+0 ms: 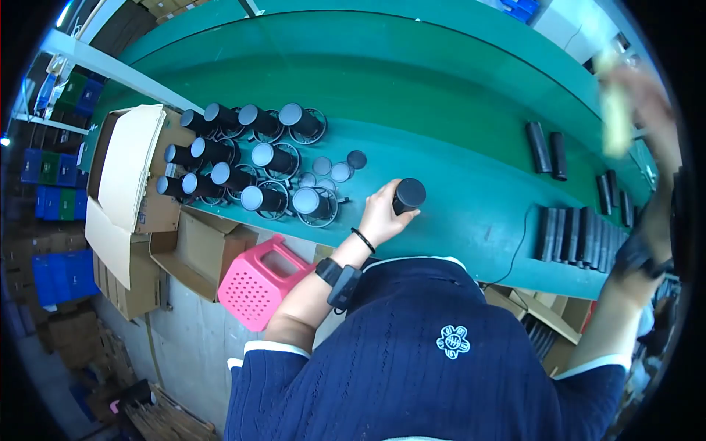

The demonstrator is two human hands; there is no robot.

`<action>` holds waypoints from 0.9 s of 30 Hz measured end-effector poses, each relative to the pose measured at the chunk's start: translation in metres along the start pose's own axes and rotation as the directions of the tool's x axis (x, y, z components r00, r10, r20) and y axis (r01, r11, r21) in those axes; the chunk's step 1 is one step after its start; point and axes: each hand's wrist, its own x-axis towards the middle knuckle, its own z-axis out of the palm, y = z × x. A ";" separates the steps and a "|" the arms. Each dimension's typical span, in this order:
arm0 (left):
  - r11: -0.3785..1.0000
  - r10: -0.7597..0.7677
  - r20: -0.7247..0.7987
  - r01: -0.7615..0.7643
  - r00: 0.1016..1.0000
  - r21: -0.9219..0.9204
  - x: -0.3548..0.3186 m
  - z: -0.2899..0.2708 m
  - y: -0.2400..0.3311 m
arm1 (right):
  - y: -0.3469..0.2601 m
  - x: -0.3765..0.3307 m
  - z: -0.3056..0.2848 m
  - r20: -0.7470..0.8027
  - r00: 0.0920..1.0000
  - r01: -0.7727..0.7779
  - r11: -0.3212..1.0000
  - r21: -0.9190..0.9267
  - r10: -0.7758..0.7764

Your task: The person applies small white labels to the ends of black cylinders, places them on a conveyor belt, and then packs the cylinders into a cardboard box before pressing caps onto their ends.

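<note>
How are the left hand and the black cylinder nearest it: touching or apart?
Touching. The head view plainly shows the left hand curled around the side of the black cylinder.

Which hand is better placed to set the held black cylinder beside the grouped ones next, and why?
Probably the left hand: it grips the black cylinder and is nearer the grouped cylinders. The right hand, blurred, is at the far right, apparently holding a pale yellow thing.

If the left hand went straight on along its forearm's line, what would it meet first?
Beyond the black cylinder in the left hand, the way up and right looks free across the green work surface, though the hand's height above it is unclear.
</note>
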 end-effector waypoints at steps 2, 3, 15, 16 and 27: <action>1.000 -0.024 0.033 0.024 0.999 0.000 -0.004 0.006 -0.001 | 0.032 -0.048 0.065 0.259 0.834 -0.531 0.835 0.141 0.486; 0.999 -0.007 0.039 0.009 0.999 -0.050 -0.006 0.010 -0.002 | 0.059 -0.077 0.105 0.258 0.865 -0.475 0.868 0.143 0.430; 0.969 -0.024 0.286 0.093 0.958 -0.229 0.003 0.062 -0.001 | 0.148 -0.203 0.299 0.353 0.791 -0.599 0.518 0.610 0.500; 0.947 -0.044 0.291 0.132 0.956 -0.291 0.005 0.065 -0.003 | 0.127 -0.188 0.295 0.400 0.825 -0.558 0.470 0.684 0.398; 0.990 0.022 0.257 0.014 0.966 -0.137 0.002 0.080 -0.001 | 0.115 -0.188 0.319 0.205 0.892 -0.433 0.627 0.648 0.403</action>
